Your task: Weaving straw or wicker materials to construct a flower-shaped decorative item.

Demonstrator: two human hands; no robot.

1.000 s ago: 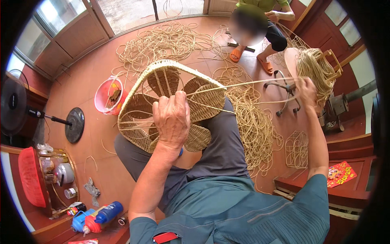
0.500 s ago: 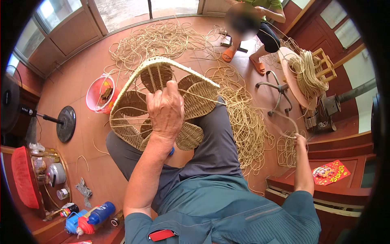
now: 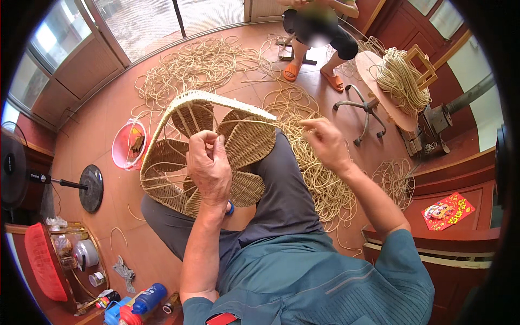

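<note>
Your left hand [image 3: 209, 165] is standing over the middle of the woven piece [image 3: 250, 143], with its thumb and forefinger bending toward each other; I cannot tell if they are pinching a strand or only meeting. Your right hand [image 3: 326, 145] is hanging in the air to the right of it, a little apart from the nearest corner of the piece, with fingers curling, and I cannot tell if any cord is being held there. The woven piece is resting on your lap under the left hand, and its pale wrapped rim [image 3: 216, 98] is curving around beyond your knuckles. Several petal-shaped panels [image 3: 189, 120] are spreading around this same hand inside the rim. Below your right hand, a big heap of cord [image 3: 327, 187] is lying on the floor beside your right thigh [image 3: 283, 181], while another loose pile of cord [image 3: 187, 70] is lying farther, beyond the rim. To the left of your left hand, a pink bucket [image 3: 118, 150] is standing just outside the piece. Beyond your right hand, a person wearing orange slippers [image 3: 291, 72] is sitting, and to the right of it a thick bundle of cord [image 3: 403, 81] is resting on a round seat.
</note>
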